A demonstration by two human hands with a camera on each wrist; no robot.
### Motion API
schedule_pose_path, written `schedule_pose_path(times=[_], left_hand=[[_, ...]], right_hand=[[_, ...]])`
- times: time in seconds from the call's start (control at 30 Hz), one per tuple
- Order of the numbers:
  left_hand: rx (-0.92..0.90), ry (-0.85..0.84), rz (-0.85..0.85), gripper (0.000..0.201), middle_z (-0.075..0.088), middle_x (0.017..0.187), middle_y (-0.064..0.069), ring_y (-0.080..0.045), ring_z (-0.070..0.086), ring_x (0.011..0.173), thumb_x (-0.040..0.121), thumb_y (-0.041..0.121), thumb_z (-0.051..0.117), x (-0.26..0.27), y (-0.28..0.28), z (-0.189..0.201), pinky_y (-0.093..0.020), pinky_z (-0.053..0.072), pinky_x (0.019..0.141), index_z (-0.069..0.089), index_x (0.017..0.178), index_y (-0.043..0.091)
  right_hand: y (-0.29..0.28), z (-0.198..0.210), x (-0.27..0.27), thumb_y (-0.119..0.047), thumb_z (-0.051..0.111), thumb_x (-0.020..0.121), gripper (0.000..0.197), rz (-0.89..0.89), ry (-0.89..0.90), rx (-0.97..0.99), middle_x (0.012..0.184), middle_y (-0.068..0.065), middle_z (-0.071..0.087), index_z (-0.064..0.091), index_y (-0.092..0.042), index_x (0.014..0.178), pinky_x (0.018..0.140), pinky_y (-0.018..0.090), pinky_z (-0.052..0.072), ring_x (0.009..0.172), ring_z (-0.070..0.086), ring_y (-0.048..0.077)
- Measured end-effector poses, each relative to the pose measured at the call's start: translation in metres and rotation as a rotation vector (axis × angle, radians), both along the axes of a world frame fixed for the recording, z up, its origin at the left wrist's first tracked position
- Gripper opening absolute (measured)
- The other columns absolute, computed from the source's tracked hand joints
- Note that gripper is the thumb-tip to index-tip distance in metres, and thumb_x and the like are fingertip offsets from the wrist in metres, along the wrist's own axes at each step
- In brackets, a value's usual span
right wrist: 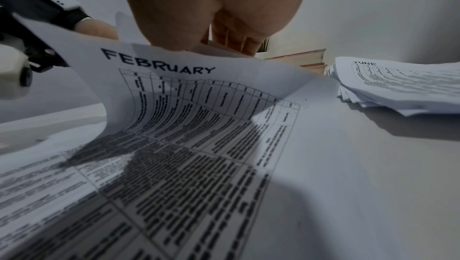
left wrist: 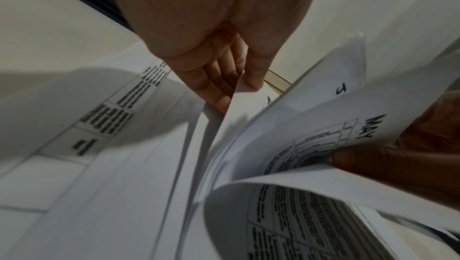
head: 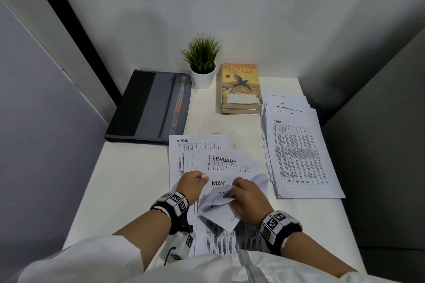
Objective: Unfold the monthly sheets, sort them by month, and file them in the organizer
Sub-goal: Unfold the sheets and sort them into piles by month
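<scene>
Printed monthly sheets lie fanned in front of me: April, February and May overlap, their headings readable. My left hand pinches the upper left edge of one sheet between thumb and fingers; which month it is I cannot tell. My right hand grips a curled bundle of sheets, one headed January. In the left wrist view the May sheet bends under the right hand. February rises curved below my right hand. The grey organizer lies closed at the back left.
A stack of flat sheets with June on top sits at the right, also in the right wrist view as the June stack. Books and a potted plant stand at the back. Grey walls close in on both sides of the white table.
</scene>
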State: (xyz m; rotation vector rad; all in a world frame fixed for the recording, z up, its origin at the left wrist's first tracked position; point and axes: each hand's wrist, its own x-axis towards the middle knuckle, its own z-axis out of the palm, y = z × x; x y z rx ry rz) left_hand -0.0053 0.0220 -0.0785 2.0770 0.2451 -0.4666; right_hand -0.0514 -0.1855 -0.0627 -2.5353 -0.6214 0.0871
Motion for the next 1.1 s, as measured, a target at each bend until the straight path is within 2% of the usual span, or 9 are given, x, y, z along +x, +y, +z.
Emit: schedule_pose_path(times=[0.1, 0.2, 0.33, 0.5, 0.6, 0.7, 0.8, 0.93, 1.1], left_hand=[[-0.054, 0.014, 0.020, 0.026, 0.048, 0.060, -0.002, -0.016, 0.046, 0.065, 0.087, 0.018, 0.069, -0.001, -0.002, 0.001, -0.023, 0.039, 0.071, 0.054, 0.067, 0.012], [-0.077, -0.008, 0.015, 0.012, 0.059, 0.066, -0.001, -0.015, 0.052, 0.063, 0.083, 0.017, 0.073, -0.003, -0.004, 0.000, -0.027, 0.046, 0.069, 0.065, 0.084, 0.008], [-0.009, -0.108, -0.035, 0.010, 0.055, 0.070, 0.006, -0.009, 0.049, 0.064, 0.083, 0.012, 0.071, -0.003, -0.004, 0.003, -0.017, 0.044, 0.065, 0.067, 0.086, 0.021], [0.081, -0.158, -0.160, 0.013, 0.058, 0.063, 0.008, -0.006, 0.049, 0.056, 0.090, 0.017, 0.063, -0.003, 0.001, 0.013, -0.023, 0.045, 0.060, 0.062, 0.082, 0.028], [0.123, -0.179, -0.196, 0.014, 0.064, 0.080, 0.003, -0.011, 0.057, 0.072, 0.091, 0.013, 0.059, -0.003, 0.002, 0.020, -0.029, 0.050, 0.071, 0.061, 0.081, 0.023], [0.137, -0.296, -0.247, 0.006, 0.056, 0.096, 0.003, -0.012, 0.052, 0.093, 0.087, 0.011, 0.064, -0.003, 0.000, 0.028, -0.027, 0.045, 0.086, 0.065, 0.083, 0.016], [-0.019, -0.238, -0.115, 0.009, 0.059, 0.078, 0.008, -0.008, 0.052, 0.073, 0.086, 0.016, 0.066, -0.003, -0.004, 0.036, -0.023, 0.046, 0.074, 0.061, 0.079, 0.019], [-0.110, -0.222, -0.047, 0.011, 0.047, 0.059, 0.006, -0.011, 0.037, 0.053, 0.094, 0.021, 0.055, -0.009, -0.011, 0.036, -0.027, 0.036, 0.056, 0.049, 0.086, 0.017], [-0.013, -0.143, -0.086, 0.027, 0.059, 0.076, -0.004, -0.018, 0.048, 0.059, 0.090, 0.038, 0.063, -0.015, -0.020, 0.028, -0.027, 0.037, 0.054, 0.050, 0.103, 0.018]], right_hand=[[0.000, 0.001, -0.001, -0.007, 0.075, 0.067, 0.012, -0.001, -0.006, 0.013, 0.106, 0.010, 0.064, 0.069, -0.011, 0.077, 0.067, 0.034, 0.052, 0.077, 0.063, 0.027], [0.001, 0.001, 0.002, -0.009, 0.073, 0.073, 0.006, 0.008, -0.012, 0.009, 0.109, 0.009, 0.064, 0.069, -0.012, 0.077, 0.070, 0.036, 0.051, 0.080, 0.063, 0.028], [0.000, 0.001, 0.007, -0.012, 0.069, 0.078, 0.001, 0.034, 0.000, -0.025, 0.105, 0.007, 0.064, 0.069, -0.011, 0.078, 0.068, 0.035, 0.050, 0.079, 0.061, 0.028], [-0.003, 0.006, 0.013, -0.018, 0.063, 0.086, 0.012, 0.048, 0.040, -0.055, 0.121, 0.006, 0.057, 0.072, -0.011, 0.090, 0.077, 0.035, 0.051, 0.088, 0.061, 0.024], [-0.002, 0.013, 0.022, -0.016, 0.056, 0.091, 0.020, 0.136, 0.079, -0.131, 0.114, 0.005, 0.060, 0.069, -0.011, 0.105, 0.083, 0.037, 0.047, 0.093, 0.058, 0.024], [-0.001, 0.023, 0.034, -0.008, 0.052, 0.091, 0.025, 0.185, 0.174, -0.205, 0.108, 0.005, 0.062, 0.067, -0.011, 0.111, 0.086, 0.035, 0.045, 0.099, 0.056, 0.024], [0.003, 0.029, 0.043, -0.006, 0.054, 0.089, 0.023, 0.218, 0.257, -0.259, 0.110, 0.007, 0.063, 0.068, -0.009, 0.107, 0.088, 0.035, 0.047, 0.101, 0.057, 0.024], [0.010, 0.031, 0.044, -0.011, 0.060, 0.087, 0.020, 0.266, 0.305, -0.320, 0.112, 0.006, 0.064, 0.069, -0.008, 0.105, 0.089, 0.034, 0.047, 0.103, 0.058, 0.024], [0.010, 0.031, 0.038, -0.008, 0.055, 0.087, 0.019, 0.215, 0.281, -0.282, 0.104, 0.007, 0.062, 0.071, -0.007, 0.097, 0.082, 0.036, 0.048, 0.097, 0.057, 0.025]])
